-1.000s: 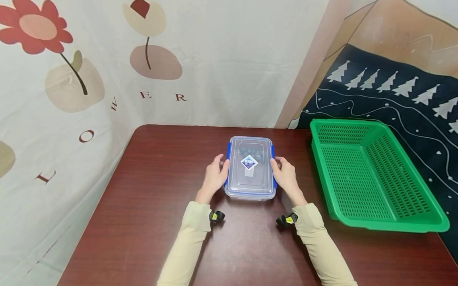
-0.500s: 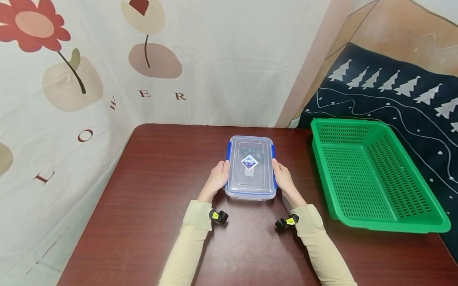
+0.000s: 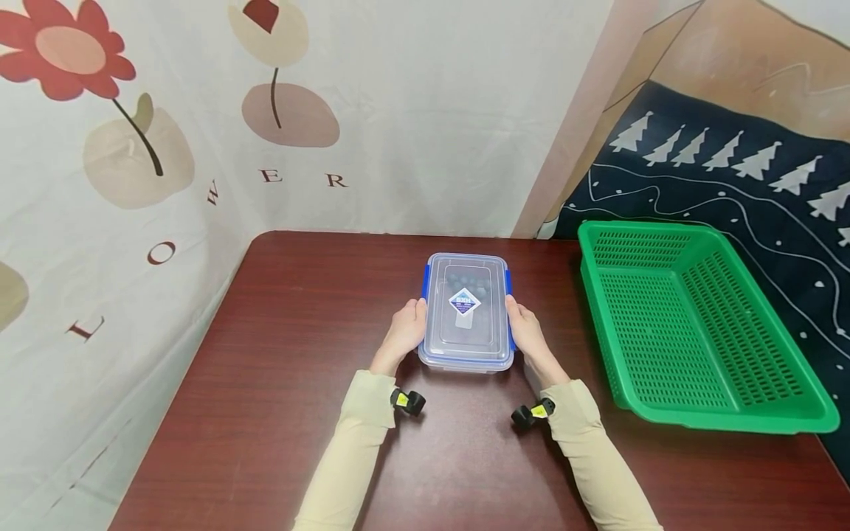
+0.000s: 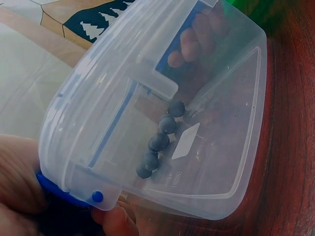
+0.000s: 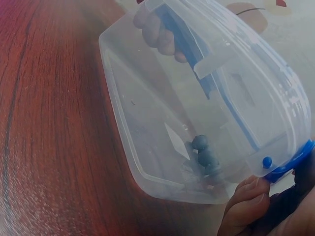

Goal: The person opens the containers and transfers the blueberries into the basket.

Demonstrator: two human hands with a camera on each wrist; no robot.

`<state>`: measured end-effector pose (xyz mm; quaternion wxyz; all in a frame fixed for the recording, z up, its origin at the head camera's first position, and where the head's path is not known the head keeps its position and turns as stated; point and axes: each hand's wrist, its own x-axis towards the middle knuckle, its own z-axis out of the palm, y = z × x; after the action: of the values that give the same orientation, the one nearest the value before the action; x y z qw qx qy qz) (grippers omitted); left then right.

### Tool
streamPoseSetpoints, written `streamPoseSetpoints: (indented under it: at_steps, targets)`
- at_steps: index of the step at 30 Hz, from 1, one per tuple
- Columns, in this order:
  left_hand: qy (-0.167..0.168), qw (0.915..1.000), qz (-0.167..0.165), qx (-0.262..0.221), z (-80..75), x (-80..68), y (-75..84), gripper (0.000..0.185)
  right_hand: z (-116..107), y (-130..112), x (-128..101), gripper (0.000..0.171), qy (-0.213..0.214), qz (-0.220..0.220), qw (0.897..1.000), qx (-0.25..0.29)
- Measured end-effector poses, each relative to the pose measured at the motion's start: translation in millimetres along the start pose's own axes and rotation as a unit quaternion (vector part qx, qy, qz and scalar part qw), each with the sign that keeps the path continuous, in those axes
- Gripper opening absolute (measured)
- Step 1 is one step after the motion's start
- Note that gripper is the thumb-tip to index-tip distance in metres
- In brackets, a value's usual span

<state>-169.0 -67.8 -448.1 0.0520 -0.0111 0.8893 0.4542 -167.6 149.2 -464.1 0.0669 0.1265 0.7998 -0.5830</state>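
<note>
A clear plastic food container (image 3: 466, 339) with blue side latches and a diamond label on its closed lid is at the middle of the table. Several small dark-blue balls (image 4: 158, 142) show through its wall in the left wrist view, gathered toward the far end. My left hand (image 3: 403, 328) grips the left side, thumb up by the lid edge and fingers (image 4: 118, 222) curled below the latch. On the opposite side, my right hand (image 3: 528, 332) holds it the same way, its fingers (image 5: 244, 204) bent under the blue latch (image 5: 291, 163).
A green perforated plastic basket (image 3: 737, 422) stands to the right of the container, along the table's right side. The dark red wooden table (image 3: 285, 383) ends at a pale printed cloth (image 3: 425, 118) behind and to the left. Dark tree-patterned fabric (image 3: 730, 177) hangs beyond the basket.
A second ago the fingers of both hands were partly spread beside the container. They have since closed in around its sides. The container has stayed in about the same place.
</note>
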Motion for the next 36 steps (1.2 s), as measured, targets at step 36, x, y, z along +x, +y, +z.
streamPoseSetpoints:
  at_steps: [36]
  targets:
    - [-0.036,0.9769,-0.088,-0.192,10.9,9.6,-29.6,0.033,-9,-5,1,0.048,0.004,-0.071,0.991,-0.110]
